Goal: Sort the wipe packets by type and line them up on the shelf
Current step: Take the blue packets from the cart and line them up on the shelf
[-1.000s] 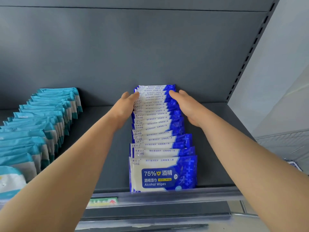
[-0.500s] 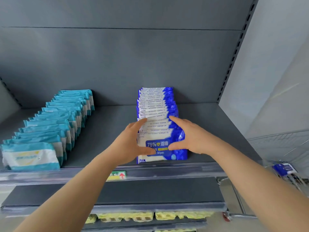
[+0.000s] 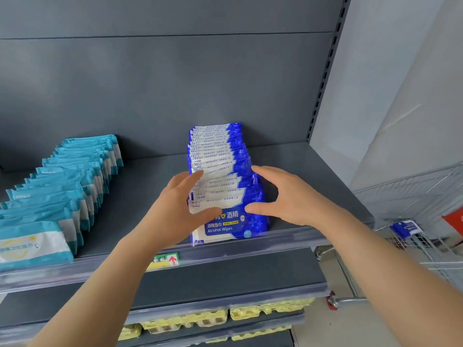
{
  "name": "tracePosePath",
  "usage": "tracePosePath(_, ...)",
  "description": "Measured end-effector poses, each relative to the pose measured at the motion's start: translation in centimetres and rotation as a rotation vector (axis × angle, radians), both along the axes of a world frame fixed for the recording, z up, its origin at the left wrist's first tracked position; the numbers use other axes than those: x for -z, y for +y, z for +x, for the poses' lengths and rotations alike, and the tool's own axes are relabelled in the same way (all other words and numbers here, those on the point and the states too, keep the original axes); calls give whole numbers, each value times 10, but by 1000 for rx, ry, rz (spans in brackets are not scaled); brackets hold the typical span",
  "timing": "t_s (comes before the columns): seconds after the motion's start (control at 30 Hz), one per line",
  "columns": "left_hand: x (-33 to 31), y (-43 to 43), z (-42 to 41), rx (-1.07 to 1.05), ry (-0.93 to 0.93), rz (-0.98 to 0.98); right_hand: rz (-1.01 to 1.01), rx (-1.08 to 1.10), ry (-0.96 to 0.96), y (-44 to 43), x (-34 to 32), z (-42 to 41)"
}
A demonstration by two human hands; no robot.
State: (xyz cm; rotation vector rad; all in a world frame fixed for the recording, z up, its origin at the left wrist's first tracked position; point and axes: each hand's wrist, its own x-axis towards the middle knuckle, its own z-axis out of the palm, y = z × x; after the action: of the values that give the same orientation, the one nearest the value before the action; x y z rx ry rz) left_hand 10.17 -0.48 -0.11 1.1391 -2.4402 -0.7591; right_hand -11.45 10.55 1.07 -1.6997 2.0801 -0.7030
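On the far left of the shelf (image 3: pixel 140 196) a row of teal wipe packets (image 3: pixel 62 186) stands on edge, running from the back panel to the front lip, the nearest one showing a white face. The left hand (image 3: pixel 175 209) is spread wide: its fingers lie nearly straight against the left edge of the blue alcohol wipe packets (image 3: pixel 225 159) while the thumb rests across the front packet's face. That blue row stands mid-shelf, packets upright and overlapping front to back, white tops and deep blue right sides, the front one touching the shelf lip. The right hand (image 3: pixel 290 196) makes a broad C, fingertips on the row's right side and thumb tip on the front face, with a gap at the palm. Below the lip sits a green price tag (image 3: pixel 166 260); yellow egg trays (image 3: pixel 190 319) fill a lower shelf. At far right, a wire cart (image 3: pixel 426 246) holds another blue packet (image 3: pixel 406 227).
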Motion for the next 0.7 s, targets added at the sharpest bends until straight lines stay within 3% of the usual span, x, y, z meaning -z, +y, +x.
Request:
tracePosePath(0.1, -6, 10, -25, -22, 51, -310, -66, 101, 137, 21, -2, -18)
tracePosePath(0.27, -13, 49, -109, 149, 125, -509, -79, 236, 241, 70, -7, -66)
tracePosePath(0.5, 9, 140, -273, 391, 136, -556, -112, 417, 298, 181, 20, -188)
tracePosePath(0.7, 52, 229, -436, 548, 59, -452, 74, 563, 266, 288, 59, -328)
